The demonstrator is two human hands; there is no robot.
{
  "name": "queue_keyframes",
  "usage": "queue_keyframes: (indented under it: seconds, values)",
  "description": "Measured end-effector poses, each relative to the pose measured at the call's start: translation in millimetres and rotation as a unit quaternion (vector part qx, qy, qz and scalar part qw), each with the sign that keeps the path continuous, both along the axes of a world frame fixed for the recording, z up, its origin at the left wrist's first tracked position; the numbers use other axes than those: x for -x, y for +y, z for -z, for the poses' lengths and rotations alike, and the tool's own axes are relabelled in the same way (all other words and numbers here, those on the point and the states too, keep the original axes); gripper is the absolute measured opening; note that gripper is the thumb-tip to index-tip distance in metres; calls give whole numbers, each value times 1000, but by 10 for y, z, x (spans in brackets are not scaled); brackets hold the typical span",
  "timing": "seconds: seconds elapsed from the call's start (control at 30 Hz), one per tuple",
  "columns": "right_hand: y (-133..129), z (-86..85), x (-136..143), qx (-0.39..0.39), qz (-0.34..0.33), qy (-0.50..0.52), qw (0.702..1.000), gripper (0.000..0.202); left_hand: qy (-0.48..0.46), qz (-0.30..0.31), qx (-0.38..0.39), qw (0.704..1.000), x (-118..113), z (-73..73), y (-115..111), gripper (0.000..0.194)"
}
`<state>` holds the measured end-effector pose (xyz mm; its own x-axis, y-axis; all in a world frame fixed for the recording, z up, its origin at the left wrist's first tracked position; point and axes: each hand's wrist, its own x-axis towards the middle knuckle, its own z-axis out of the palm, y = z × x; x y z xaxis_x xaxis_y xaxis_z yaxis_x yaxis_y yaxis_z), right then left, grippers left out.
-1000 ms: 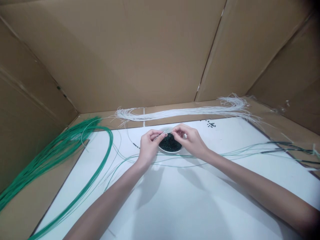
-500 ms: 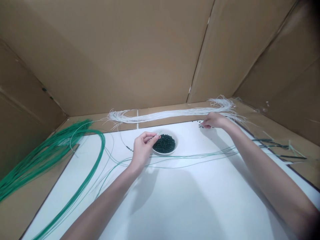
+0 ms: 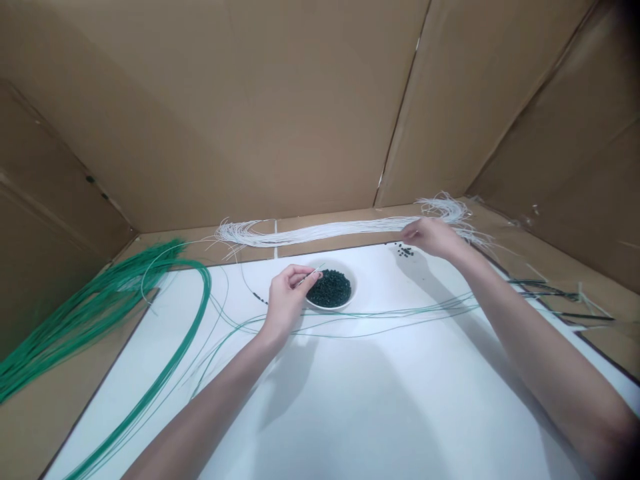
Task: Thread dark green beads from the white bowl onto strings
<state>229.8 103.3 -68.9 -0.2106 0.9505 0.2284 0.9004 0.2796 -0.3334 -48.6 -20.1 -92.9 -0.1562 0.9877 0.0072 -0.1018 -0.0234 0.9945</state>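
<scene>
My left hand (image 3: 290, 293) is pinched on the end of a thin pale strand (image 3: 319, 267), at the left rim of a white bowl (image 3: 355, 288). Dark green beads (image 3: 328, 288) fill the bowl. A strand with a few dark beads on it (image 3: 259, 298) runs behind my left wrist. At the far right edge of the white board, my right hand (image 3: 429, 237) is closed, thumb and fingers together, just above a small scatter of loose dark beads (image 3: 404, 251). Whether a bead is between its fingertips is too small to tell.
A bundle of white strands (image 3: 320, 232) lies along the back. Green strands (image 3: 187, 327) curve over the left side, and several thin ones cross the white board (image 3: 380, 393). Short dark beaded lengths (image 3: 585, 316) lie at the right. Cardboard walls (image 3: 250, 107) enclose the area.
My right hand has risen slightly off the loose beads, so more of them show beneath it. My left hand has barely moved and keeps its pinch on the strand.
</scene>
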Motion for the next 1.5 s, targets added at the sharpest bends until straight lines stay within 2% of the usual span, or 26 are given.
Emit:
queue_keyframes:
  seconds: [0.07, 0.13, 0.2, 0.27, 0.37, 0.47, 0.63, 0.73, 0.87, 1.0, 1.07, 1.2, 1.4, 1.5]
  values:
    - [-183, -101, 243, 32, -70, 46, 996, 12, -6, -2, 0, 1000, -3, -10, -2, 25]
    - [-418, -177, 536, 60, -174, 111, 977, 14, -13, -10, -5, 1000, -9, -19, -7, 24]
    - [-649, -191, 821, 69, -249, 153, 954, 15, -19, -17, -13, 1000, -16, -19, -11, 23]
    - [-817, -136, 1051, 48, -283, 185, 940, 15, -18, -19, -18, 999, -20, -6, -13, 23]
    - [-914, 26, 1253, -10, -283, 227, 932, 14, -18, -17, -22, 999, -18, 26, -11, 22]
    - [-893, 182, 1311, -65, -276, 256, 924, 11, -23, -8, -21, 999, -13, 47, -6, 21]
    - [-843, 281, 1289, -129, -287, 234, 920, 14, -24, 3, -13, 1000, -18, 39, -5, 21]
    - [-834, 269, 1284, -112, -288, 228, 924, 12, -5, 7, -20, 1000, -23, 36, -5, 18]
    - [-833, 250, 1289, -51, -266, 272, 923, 9, 11, 5, -21, 1000, -21, 64, 1, 17]
    - [-828, 269, 1271, 30, -217, 318, 922, 4, 63, -34, -60, 996, 12, 145, 8, 15]
    - [-821, 288, 1252, 49, -211, 329, 919, 5, 144, -76, -86, 983, 38, 206, 8, 15]
    - [-805, 329, 1213, 64, -215, 339, 914, 6, 289, -135, -133, 939, 73, 335, -3, 15]
    - [-804, 353, 1196, 69, -217, 327, 917, 4, 390, -124, -290, 865, 53, 435, -28, 7]
    - [-803, 362, 1193, 75, -213, 340, 913, 6, 415, -106, -326, 843, 43, 454, -36, 4]
